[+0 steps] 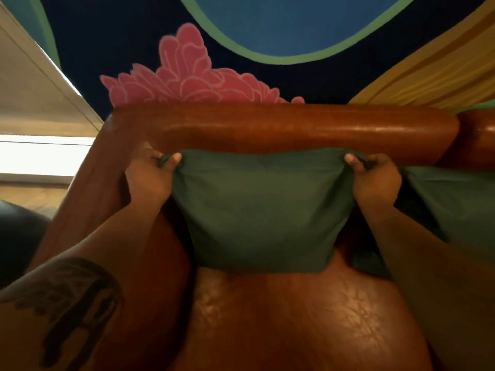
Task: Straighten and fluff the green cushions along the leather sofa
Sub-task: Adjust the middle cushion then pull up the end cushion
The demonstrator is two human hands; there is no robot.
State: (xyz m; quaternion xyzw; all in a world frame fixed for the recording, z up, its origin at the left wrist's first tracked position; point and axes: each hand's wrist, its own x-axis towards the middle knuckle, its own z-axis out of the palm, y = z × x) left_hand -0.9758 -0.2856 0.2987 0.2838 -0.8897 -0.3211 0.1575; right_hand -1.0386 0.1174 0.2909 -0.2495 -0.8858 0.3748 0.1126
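Observation:
A dark green cushion [259, 210] stands upright against the backrest of the brown leather sofa [281, 127], its lower edge on the seat. My left hand [150, 178] pinches the cushion's top left corner, thumb on the front. At the top right corner my right hand [375, 180] pinches the fabric the same way. A second green cushion [450, 199] leans to the right, partly hidden behind my right forearm.
The sofa's left armrest [88, 188] runs down the left side, with a wooden floor [29, 194] and a bright window band beyond it. A mural wall with a pink flower [187, 76] rises behind the backrest. The leather seat [294, 317] lies in front.

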